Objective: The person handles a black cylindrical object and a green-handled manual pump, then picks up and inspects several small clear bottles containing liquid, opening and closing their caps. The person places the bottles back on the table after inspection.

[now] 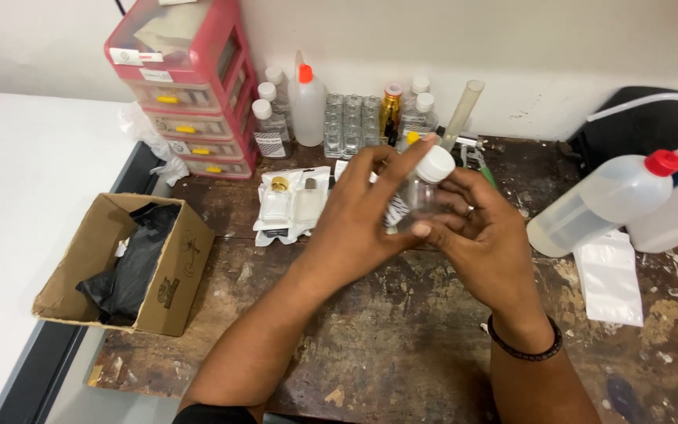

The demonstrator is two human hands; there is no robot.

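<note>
Both of your hands close on the same small clear bottle (421, 196) just above the middle of the frame: your right hand (486, 235) cups its body from the right and below, fingers wrapped round the clear wall, while your left hand (359, 220) comes in from the left with the fingertips at the neck, close to the white cap (436, 164). Whether those fingertips actually pinch the cap or only rest beside it, you cannot tell from this view. The bottle is held off the worn wooden table (402, 345), tilted, its long axis running from lower left to upper right so the cap points toward the upper right of the frame. The cap end lies nearer your left fingertips; the base sits in your right palm. Behind the hands, upper centre, stand a row of small capped bottles (417, 110) and a white squeeze bottle with an orange tip (308, 106). A red drawer unit (194, 86) fills the upper left, an open cardboard box (127, 263) with a black bag lies at the left, and a wash bottle with a red cap (606, 200) lies at the right.
</note>
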